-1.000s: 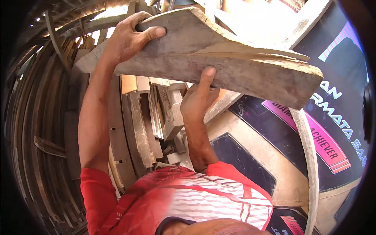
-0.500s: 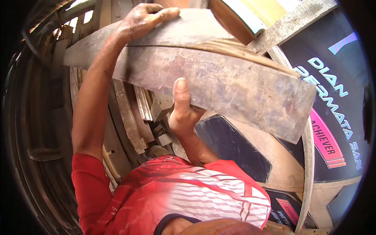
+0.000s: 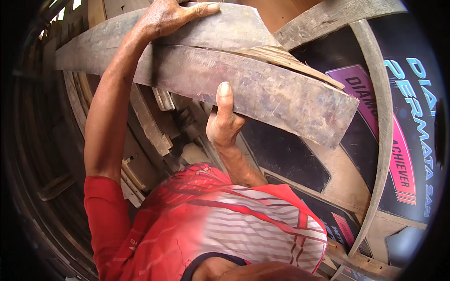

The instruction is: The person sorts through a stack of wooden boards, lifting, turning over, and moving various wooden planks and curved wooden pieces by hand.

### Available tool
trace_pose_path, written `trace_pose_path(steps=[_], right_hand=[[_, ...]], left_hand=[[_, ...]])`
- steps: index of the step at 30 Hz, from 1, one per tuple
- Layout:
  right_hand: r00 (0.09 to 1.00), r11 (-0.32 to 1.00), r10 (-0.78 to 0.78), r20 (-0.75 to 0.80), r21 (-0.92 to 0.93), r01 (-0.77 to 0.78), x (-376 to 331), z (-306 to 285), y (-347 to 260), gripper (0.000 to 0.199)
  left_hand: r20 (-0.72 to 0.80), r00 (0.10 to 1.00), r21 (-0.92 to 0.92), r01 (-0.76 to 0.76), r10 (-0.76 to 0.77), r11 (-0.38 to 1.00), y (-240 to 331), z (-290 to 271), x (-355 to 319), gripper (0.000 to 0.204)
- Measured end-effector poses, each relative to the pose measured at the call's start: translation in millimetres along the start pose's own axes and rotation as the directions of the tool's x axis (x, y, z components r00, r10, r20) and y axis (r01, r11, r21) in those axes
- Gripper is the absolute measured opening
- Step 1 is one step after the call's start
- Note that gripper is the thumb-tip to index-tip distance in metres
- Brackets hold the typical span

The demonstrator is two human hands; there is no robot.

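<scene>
While both hands are bearing the long board [image 3: 262,96] up in front of the shirt [image 3: 164,210], the L hand [image 3: 171,18] is grasping its upper edge and the R hand [image 3: 226,122] its lower edge, each thumb lying on the near face. Prob. this spread grip is serving for balance, b/c the board is long & prob. heavy. A split [image 3: 300,65] w/ raw wood is running near its upper R edge. Below, loose planks [image 3: 150,122] are lying; on the R, dark printed panels [image 3: 286,154] are standing or lying (cannot tell), w/ a curved strip [image 3: 386,122] crossing over them.
</scene>
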State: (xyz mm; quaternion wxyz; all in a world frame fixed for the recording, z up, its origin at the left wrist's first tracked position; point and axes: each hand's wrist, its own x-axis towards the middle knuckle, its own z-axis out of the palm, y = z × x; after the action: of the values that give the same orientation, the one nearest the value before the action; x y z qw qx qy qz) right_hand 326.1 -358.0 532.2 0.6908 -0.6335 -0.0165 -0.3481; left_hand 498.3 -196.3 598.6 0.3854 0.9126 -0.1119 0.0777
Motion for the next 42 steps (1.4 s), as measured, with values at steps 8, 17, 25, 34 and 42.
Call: trace_pose_path(steps=[8,17,25,34,42], right_hand=[[0.977,0.972,0.211,-0.024,0.111,-0.207,-8,-17,31,0.046],[0.992,0.989,0.114,-0.048,-0.088,-0.118,-9,-21,26,0.040],[0.991,0.969,0.129,0.044,-0.217,-0.117,-22,-40,39,0.046],[0.929,0.959,0.244,0.279,-0.213,-0.188,-53,-73,23,0.044],[0.790,0.929,0.362,0.494,-0.260,-0.263,-60,-101,38,0.045]], left_hand=[[0.057,0.997,-0.011,-0.059,0.059,0.998,-12,23,9,0.085],[0.047,0.996,0.002,-0.070,0.069,0.998,-16,37,5,0.085],[-0.012,0.996,0.050,-0.093,0.094,0.994,-22,50,-4,0.087],[-0.043,0.995,-0.037,-0.087,0.085,0.996,-23,46,-68,0.068],[-0.086,0.995,-0.213,-0.069,0.052,0.975,-20,35,-106,0.055]])
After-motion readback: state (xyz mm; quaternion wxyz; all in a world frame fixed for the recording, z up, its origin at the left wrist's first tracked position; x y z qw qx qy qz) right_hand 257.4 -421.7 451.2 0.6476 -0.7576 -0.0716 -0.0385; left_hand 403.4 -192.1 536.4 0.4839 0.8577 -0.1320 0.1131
